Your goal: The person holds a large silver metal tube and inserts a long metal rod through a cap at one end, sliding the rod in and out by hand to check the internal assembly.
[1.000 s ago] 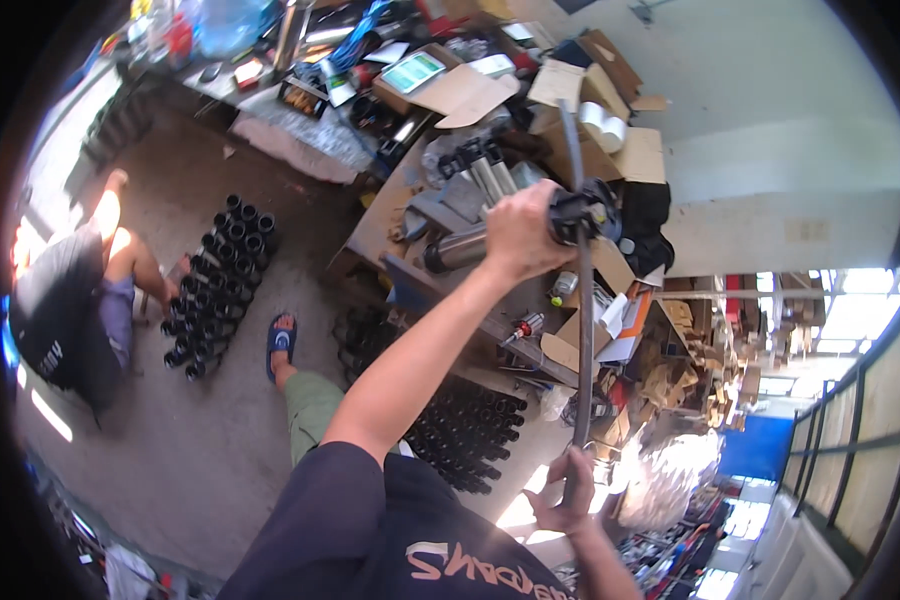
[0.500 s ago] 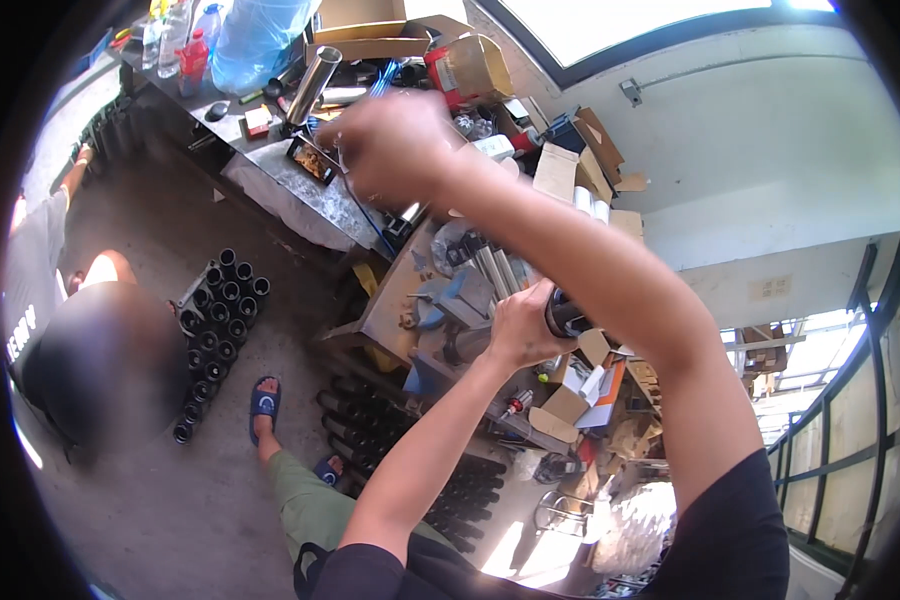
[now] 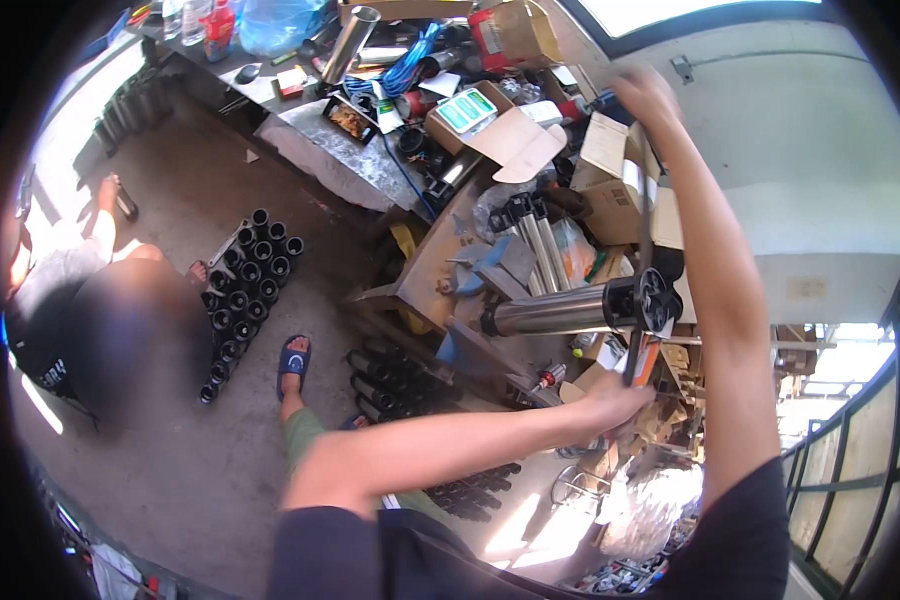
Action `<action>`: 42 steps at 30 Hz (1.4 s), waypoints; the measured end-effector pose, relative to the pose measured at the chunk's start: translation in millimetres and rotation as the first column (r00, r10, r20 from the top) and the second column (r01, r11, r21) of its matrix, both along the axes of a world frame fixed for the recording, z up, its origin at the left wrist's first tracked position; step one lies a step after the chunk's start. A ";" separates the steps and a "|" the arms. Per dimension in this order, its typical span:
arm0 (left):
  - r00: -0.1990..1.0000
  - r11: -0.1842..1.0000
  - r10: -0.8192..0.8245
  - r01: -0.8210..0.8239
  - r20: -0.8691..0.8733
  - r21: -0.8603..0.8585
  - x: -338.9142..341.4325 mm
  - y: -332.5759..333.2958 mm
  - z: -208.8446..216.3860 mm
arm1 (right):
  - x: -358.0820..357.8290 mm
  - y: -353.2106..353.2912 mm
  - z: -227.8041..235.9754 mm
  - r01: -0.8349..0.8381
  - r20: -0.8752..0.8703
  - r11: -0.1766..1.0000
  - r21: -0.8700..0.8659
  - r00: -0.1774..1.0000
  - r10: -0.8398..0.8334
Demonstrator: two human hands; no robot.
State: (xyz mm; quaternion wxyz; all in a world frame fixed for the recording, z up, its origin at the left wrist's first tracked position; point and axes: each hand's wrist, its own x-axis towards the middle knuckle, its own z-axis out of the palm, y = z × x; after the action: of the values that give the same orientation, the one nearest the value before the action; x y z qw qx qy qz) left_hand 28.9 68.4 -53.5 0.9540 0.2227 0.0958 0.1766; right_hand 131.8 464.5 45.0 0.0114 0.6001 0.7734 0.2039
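A shiny metal cylinder (image 3: 560, 311) lies across the bench, its black ribbed end cap (image 3: 642, 303) facing right. Blue vise-like metal parts (image 3: 500, 265) sit beside its left end; whether they clamp it I cannot tell. Across the cap runs a long, dark, narrow bar or strip (image 3: 646, 215). My right hand (image 3: 646, 95), blurred, is closed at the upper end of that strip, near the wall. Below the cap, my left hand (image 3: 615, 402) is closed round the lower end, also somewhat blurred. Neither hand touches the cylinder itself.
Open cardboard boxes (image 3: 602, 190), blue cable (image 3: 410, 70) and bottles crowd the bench. Upright black-rimmed tubes (image 3: 250, 270) stand on the floor at left, beside a seated person (image 3: 90, 300). More dark tubes (image 3: 375, 385) lie under the bench.
My left hand has left the cylinder's black end and moved down to the strip. My right hand has swung from over the left bench to the upper right. The view has shifted.
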 end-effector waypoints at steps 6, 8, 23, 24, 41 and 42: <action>0.861 0.909 -0.342 0.404 -0.377 0.099 -150.5 102.3 40.4 | 236.2 -218.6 -12.3 0.259 -0.195 0.953 -0.158 0.938 -0.288; 0.759 0.911 -0.022 0.284 -0.651 0.301 -168.3 93.6 60.7 | 220.9 -225.3 -37.0 0.110 -0.238 0.983 -0.146 0.961 -0.143; 0.609 -0.746 0.664 0.499 0.434 0.440 -113.1 233.0 8.6 | 87.5 -542.6 -27.9 0.517 -0.350 0.856 -0.003 0.802 -0.485; 0.559 -0.794 0.609 0.432 0.563 0.428 -108.0 236.8 -1.9 | 98.7 -543.1 -19.4 0.437 -0.302 0.893 -0.103 0.842 -0.447; 0.502 -0.854 0.171 -0.353 0.848 0.381 31.4 334.0 -9.2 | -111.6 -545.2 -118.7 -0.229 -0.743 0.873 -0.431 -0.459 -0.487; 0.550 -0.818 0.094 -0.433 0.830 0.379 52.4 331.3 -2.1 | -149.0 -537.9 -130.3 -0.147 -0.744 0.899 -0.413 -0.515 -0.426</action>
State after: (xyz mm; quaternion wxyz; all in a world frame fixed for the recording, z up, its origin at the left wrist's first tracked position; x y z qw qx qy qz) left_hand 81.3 399.7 -55.5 0.0136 0.7956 -0.1139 0.5949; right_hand -17.2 -73.3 -85.2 -0.5266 0.5675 0.3117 -0.5509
